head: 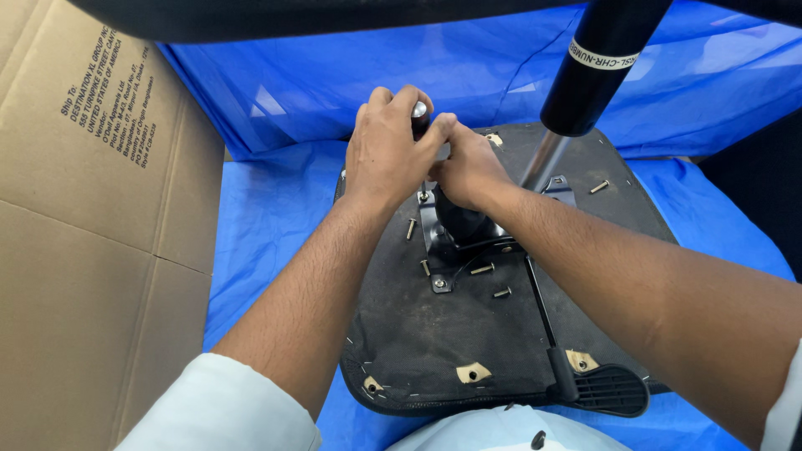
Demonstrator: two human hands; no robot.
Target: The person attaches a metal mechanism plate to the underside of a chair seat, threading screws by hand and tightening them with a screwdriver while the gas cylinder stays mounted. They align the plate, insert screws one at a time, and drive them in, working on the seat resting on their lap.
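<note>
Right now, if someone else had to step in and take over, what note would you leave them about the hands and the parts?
Left hand: wrapped over the top of a tool handle with a metal tip, above the metal mechanism plate.
Right hand: closed low around the same tool, touching the left.
Chair seat: upside down on the blue sheet; gas cylinder stands up from the plate.
Done: some screws seated in the plate.
Left: loose screws lie on the seat beside the plate, one farther right. Lever paddle at the near edge. Cardboard box on the left.
</note>
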